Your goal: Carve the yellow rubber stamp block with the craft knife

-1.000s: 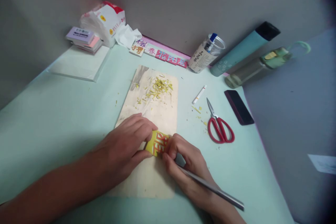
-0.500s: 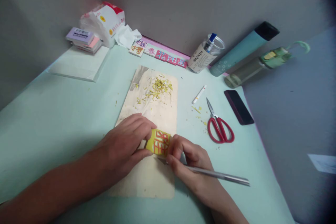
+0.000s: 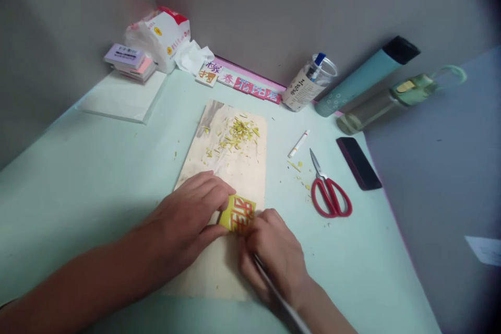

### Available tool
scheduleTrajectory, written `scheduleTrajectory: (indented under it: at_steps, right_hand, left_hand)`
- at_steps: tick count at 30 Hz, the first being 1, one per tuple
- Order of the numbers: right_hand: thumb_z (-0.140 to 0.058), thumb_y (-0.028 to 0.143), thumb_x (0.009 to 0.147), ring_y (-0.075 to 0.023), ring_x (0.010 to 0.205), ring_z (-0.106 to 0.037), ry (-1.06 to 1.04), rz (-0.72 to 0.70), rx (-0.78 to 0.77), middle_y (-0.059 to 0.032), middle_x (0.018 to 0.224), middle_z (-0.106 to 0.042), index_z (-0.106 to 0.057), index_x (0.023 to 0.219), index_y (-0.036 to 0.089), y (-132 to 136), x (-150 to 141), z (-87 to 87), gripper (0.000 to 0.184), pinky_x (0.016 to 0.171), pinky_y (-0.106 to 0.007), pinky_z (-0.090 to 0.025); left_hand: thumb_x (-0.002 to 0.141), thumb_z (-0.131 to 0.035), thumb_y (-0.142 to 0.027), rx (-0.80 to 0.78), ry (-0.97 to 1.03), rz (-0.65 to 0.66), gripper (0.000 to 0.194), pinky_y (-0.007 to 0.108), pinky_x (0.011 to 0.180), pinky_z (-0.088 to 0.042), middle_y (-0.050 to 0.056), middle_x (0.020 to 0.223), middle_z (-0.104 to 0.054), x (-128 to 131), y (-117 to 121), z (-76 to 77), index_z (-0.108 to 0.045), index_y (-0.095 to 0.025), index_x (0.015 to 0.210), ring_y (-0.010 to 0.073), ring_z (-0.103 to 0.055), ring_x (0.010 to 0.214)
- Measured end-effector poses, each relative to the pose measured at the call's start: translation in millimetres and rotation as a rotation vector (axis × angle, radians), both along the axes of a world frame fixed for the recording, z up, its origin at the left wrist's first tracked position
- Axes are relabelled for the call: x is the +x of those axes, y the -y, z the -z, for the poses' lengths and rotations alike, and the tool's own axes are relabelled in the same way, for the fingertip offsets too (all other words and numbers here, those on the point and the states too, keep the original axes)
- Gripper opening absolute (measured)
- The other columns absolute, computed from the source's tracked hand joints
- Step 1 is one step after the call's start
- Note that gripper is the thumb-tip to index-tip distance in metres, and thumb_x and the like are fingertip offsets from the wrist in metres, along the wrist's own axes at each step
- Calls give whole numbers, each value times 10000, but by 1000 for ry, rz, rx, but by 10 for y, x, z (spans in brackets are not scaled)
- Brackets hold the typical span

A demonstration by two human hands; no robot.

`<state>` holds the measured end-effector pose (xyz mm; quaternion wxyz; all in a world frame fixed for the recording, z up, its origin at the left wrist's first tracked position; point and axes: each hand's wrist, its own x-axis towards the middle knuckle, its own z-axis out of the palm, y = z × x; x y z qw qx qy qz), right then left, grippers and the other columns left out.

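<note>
A small yellow block (image 3: 236, 213) with red character strokes on its face lies on the wooden board (image 3: 250, 177). My left hand (image 3: 195, 207) pinches its left side between thumb and fingers. At its lower right corner, my right hand (image 3: 274, 253) grips a slim metal carving knife (image 3: 278, 295). The knife's handle slants down toward the bottom edge, and its blade is hidden behind the fingers. Yellow shavings (image 3: 240, 133) are heaped on the far part of the board.
Red-handled scissors (image 3: 331, 197), a white pen-like stick (image 3: 299, 144) and a phone (image 3: 358, 163) lie to the right. Behind stand a jar of pens (image 3: 301, 94), a teal tube (image 3: 360, 75) and a bottle (image 3: 376, 109). Lettered blocks (image 3: 250, 87), tissues (image 3: 164, 36) and stacked small boxes (image 3: 124, 56) line the back.
My right hand has rolled over, swinging the knife's handle from pointing right to pointing down toward me. The blade has gone out of sight. My left hand keeps its hold on the block.
</note>
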<state>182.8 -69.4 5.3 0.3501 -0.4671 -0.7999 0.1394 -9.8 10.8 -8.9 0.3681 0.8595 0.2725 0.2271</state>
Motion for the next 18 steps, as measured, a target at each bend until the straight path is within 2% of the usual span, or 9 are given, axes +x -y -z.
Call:
scheduleTrajectory:
  at_steps: [4,7,9,11,13,18]
  right_hand:
    - [-446,19,913,-192,646,-463,234,-122,183,-50,696,-571,-546,764,179,35,-12,-37,240,629,-353,-371]
    - [-495,16,909,-210,679,-515,290,-102,275,-64,703,-604,-585,805,171,38,7,-76,207,645,-363,-401]
    - [-544,4,895,-212,702,-535,283,-70,268,-52,708,-621,-580,850,190,28,22,-65,195,659,-365,-425]
    - [-564,-2,886,-202,694,-531,211,-22,218,-35,728,-640,-551,869,225,16,31,-40,228,647,-353,-439]
    - [-561,8,884,-189,678,-521,44,57,138,-21,738,-641,-514,847,249,7,32,-36,249,614,-332,-441]
    - [-552,56,916,-147,661,-538,-422,190,-220,-1,733,-585,-480,745,233,-1,22,-153,256,580,-277,-422]
  left_hand:
    - [972,-559,-211,-5,21,8,71,422,947,-416,41,1081,-580,-25,-7,-14,-495,-212,1003,240,-506,1039]
    - [973,-581,-256,-48,49,-3,119,393,937,-426,31,1098,-586,-43,-9,-7,-508,-222,1060,225,-513,1057]
    - [945,-632,-271,-76,58,-19,175,393,924,-432,29,1089,-591,-39,1,1,-509,-227,1062,231,-513,1059]
    - [917,-666,-244,-77,49,-37,209,411,930,-429,28,1075,-592,-22,18,6,-506,-229,1050,238,-511,1050]
    - [903,-673,-206,-48,28,-54,220,433,948,-420,26,1067,-591,0,33,7,-505,-231,1043,241,-509,1040]
    - [911,-651,-190,-19,2,-58,194,444,961,-432,35,1067,-586,13,33,2,-512,-220,1043,245,-517,1052]
